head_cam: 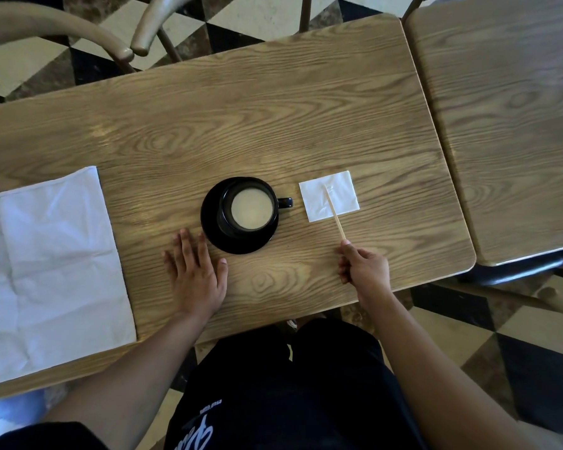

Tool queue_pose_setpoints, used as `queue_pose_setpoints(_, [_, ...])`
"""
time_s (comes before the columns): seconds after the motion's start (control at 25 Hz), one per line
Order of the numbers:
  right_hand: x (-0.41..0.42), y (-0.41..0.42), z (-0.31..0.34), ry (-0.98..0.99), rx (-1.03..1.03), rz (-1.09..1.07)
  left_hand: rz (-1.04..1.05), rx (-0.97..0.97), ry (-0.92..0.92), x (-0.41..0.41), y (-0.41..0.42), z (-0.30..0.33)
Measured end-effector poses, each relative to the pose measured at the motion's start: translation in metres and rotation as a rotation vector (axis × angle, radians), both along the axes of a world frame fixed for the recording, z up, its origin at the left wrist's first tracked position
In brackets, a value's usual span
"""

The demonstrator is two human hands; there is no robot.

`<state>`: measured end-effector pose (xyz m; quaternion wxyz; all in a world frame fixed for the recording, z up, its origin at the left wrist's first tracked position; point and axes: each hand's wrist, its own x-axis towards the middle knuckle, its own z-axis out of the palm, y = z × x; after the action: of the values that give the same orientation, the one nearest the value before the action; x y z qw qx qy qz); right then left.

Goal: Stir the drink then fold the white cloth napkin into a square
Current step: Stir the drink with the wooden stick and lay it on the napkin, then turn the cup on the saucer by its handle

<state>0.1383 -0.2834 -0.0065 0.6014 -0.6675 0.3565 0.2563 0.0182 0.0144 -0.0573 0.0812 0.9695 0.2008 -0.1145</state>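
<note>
Writing on the black shorts is unreadable. Right hand pinches a thin wooden stir stick over the small square paper napkin. Left hand lies flat, released, beside the round black saucer holding a black cup of milky drink; the creased white cloth napkin lies at far left.

Black cup of milky drink on saucer, mid-table — white cloth napkin spread flat, far left

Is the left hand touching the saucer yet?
Apart. The head view shows the left hand flat on the table, with wood visible between its fingertips and the saucer.
</note>
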Motion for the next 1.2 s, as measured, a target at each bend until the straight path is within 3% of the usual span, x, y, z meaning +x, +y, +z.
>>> queue_pose_setpoints(0.44, [-0.005, 0.004, 0.005, 0.028, -0.043, 0.112, 0.011, -0.013, -0.014, 0.001, -0.001, 0.002])
queue_pose_setpoints(0.88, [0.052, 0.07, 0.036, -0.366, -0.1, 0.573, -0.042, -0.004, -0.088, 0.002, 0.01, 0.004])
queue_pose_setpoints(1.2, [0.075, 0.091, 0.027, -0.322, 0.015, 0.667, -0.065, -0.011, -0.155, 0.001, 0.019, -0.009])
